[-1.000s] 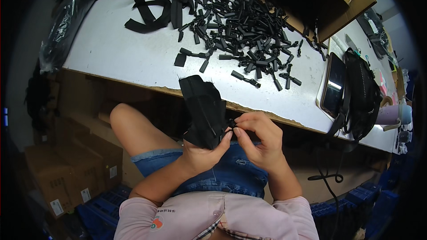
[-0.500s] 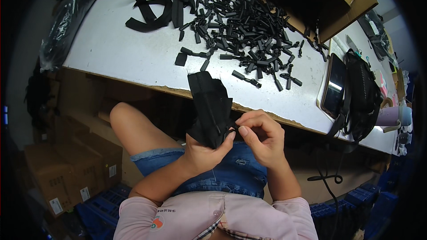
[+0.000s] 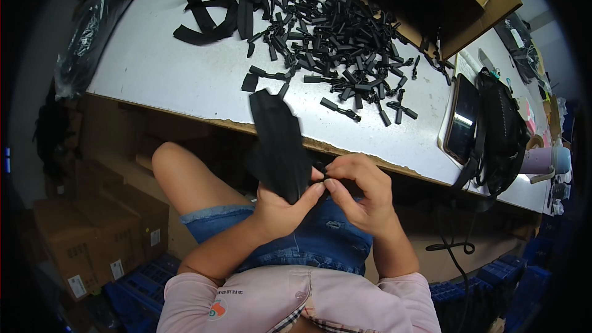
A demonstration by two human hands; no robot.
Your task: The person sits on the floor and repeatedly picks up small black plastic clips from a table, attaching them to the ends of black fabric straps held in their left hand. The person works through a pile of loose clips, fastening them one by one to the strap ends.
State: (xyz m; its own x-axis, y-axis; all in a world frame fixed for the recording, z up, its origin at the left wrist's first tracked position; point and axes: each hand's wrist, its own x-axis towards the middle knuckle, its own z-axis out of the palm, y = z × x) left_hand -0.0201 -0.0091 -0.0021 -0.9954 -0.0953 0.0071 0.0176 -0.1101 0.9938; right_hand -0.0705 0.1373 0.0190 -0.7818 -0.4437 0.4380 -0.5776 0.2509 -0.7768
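A black zipper tape (image 3: 277, 139), folded and slightly blurred, stands up out of my left hand (image 3: 280, 209), which is closed around its lower end above my lap. Thumb and forefinger of my right hand (image 3: 365, 194) pinch a small dark zipper slider (image 3: 322, 172) beside the tape, against my left fingertips. Much of the slider is hidden by the fingers. Beyond my hands, a heap of black zipper sliders with long pulls (image 3: 351, 43) covers the middle of the white table (image 3: 166, 68). A few sliders lie loose near the heap's front edge.
More black tape (image 3: 209, 18) lies curled at the table's far left, near a clear plastic bag (image 3: 86, 55). An open cardboard box (image 3: 481, 18) stands behind the heap. To the right are a phone (image 3: 461, 120), a black bag (image 3: 502, 129) and a purple cup (image 3: 538, 160). The table's front edge is chipped.
The tape has swung left and turned, so its seam no longer shows. My right fingers have shifted slightly left and down, still pinching close to my left fingertips.
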